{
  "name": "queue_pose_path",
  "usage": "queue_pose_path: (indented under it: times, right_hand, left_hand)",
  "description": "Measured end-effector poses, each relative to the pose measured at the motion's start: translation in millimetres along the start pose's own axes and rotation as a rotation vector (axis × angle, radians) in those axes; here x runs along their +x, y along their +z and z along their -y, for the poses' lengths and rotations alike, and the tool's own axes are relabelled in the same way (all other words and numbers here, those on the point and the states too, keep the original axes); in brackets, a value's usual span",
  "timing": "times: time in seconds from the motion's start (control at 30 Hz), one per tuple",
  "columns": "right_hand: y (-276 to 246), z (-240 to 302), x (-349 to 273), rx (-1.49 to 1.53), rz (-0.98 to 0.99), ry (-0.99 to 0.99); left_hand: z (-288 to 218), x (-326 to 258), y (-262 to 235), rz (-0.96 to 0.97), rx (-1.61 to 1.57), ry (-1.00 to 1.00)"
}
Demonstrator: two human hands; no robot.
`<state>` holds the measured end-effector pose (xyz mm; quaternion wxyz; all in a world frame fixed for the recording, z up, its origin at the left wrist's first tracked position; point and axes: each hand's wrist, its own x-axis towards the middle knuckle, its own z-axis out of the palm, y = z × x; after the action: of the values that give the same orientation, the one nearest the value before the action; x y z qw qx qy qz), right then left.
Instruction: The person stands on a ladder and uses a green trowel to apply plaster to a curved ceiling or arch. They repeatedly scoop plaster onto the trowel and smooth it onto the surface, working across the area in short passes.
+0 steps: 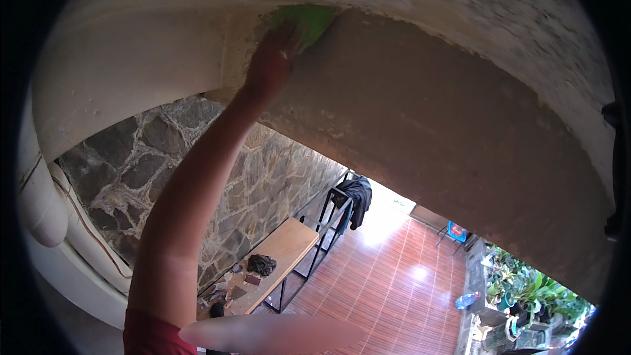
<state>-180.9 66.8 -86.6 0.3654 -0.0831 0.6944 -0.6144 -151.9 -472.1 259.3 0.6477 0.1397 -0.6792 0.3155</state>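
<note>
My left arm reaches up from the lower left, in a dark red sleeve. My left hand [276, 54] is high against a grey plastered beam [420, 112], its fingers blurred. Under it a flat green pad [309, 23] lies pressed to the beam's upper left end, close to where it meets the ceiling. Motion blur hides whether the pad is a float or a sponge. The plaster around it looks darker than the pale band to the left. My right hand is out of the picture.
Below stands a wooden-topped bench [289, 243] with a black crumpled bag [261, 264] and scraps. Behind it, dark cloth [355, 197] hangs on a black metal frame. A stone wall [158, 138], reddish tiled floor [394, 276], blue chair [455, 231] and potted plants [536, 289] surround it.
</note>
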Motion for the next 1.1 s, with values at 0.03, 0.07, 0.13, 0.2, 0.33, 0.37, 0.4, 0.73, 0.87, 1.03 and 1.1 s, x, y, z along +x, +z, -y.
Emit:
queue_pose_path:
  times: [0.03, 0.07, 0.13, 0.2, 0.33, 0.37, 0.4, 0.73, 0.87, 1.03, 1.1]
  right_hand:
    - [1, -1, 0, -0.006, 0.000, 0.012]
    - [2, -3, -1, -0.011, 0.000, 0.024]
    - [4, -4, -2, 0.009, 0.012, 0.037]
    - [8, -6, -4, 0.009, 0.020, 0.048]
    - [16, -7, -4, 0.008, 0.027, 0.069]
    - [18, -7, -2, 0.019, 0.023, 0.076]
    - [18, -7, -2, -0.010, 0.018, 0.083]
    - [28, 0, 5, -0.013, -0.016, 0.038]
    - [25, -6, 1, -0.042, 0.004, 0.040]
    - [21, -15, -6, -0.035, 0.020, 0.114]
    - [16, -14, -8, -0.030, 0.017, 0.108]
  left_hand:
    - [-1, -7, 7, 0.099, 0.009, -0.012]
    - [-1, -19, 11, 0.057, -0.024, 0.004]
    - [-9, -61, 13, 0.107, -0.063, -0.035]
    - [-11, -116, -4, 0.285, -0.131, -0.055]
    - [-6, -219, -70, 0.566, -0.186, 0.001]
    - [5, -226, -79, 0.519, -0.206, -0.055]
    - [12, -229, -88, 0.472, -0.228, -0.112]
    - [62, -37, 1, 0.007, -0.123, -0.164]
    - [50, -68, 10, 0.085, -0.101, -0.091]
    - [11, -184, -34, 0.362, -0.162, -0.119]
    - [7, -207, -64, 0.389, -0.188, -0.111]
